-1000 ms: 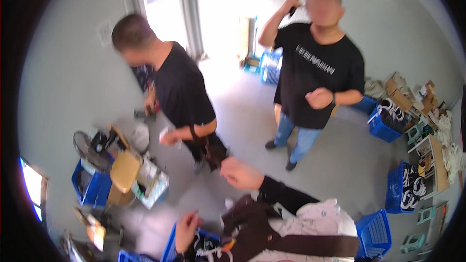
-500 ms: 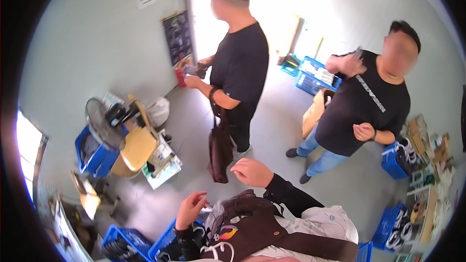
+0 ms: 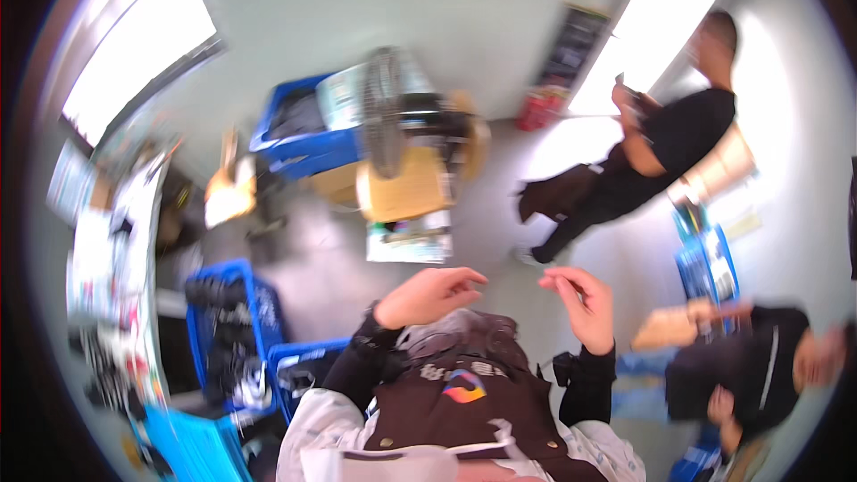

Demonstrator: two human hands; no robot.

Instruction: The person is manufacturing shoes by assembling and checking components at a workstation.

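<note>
In front of my dark brown apron [image 3: 464, 397] both hands are raised, apart from each other. My left hand [image 3: 430, 296] is open, its slightly bent fingers pointing toward the right hand, with nothing in it. My right hand [image 3: 585, 308] is also open, fingers loosely bent and thumb apart, and no object shows in it. Dark cuffs cover both wrists, below the pale patterned sleeves. The apron has a colourful round emblem and a white tie. Neither hand touches anything that I can see.
A fan [image 3: 384, 112] stands by a yellow chair [image 3: 406, 186] and a blue crate [image 3: 308, 161]. Another blue crate [image 3: 268, 321] holds dark items at left, near a cluttered table [image 3: 120, 286]. One person [image 3: 683, 138] stands by the doorway, another [image 3: 741, 361] at right.
The view has swung left, bringing the window and cluttered table into sight. My hands now face each other before the apron. Both other people appear farther right.
</note>
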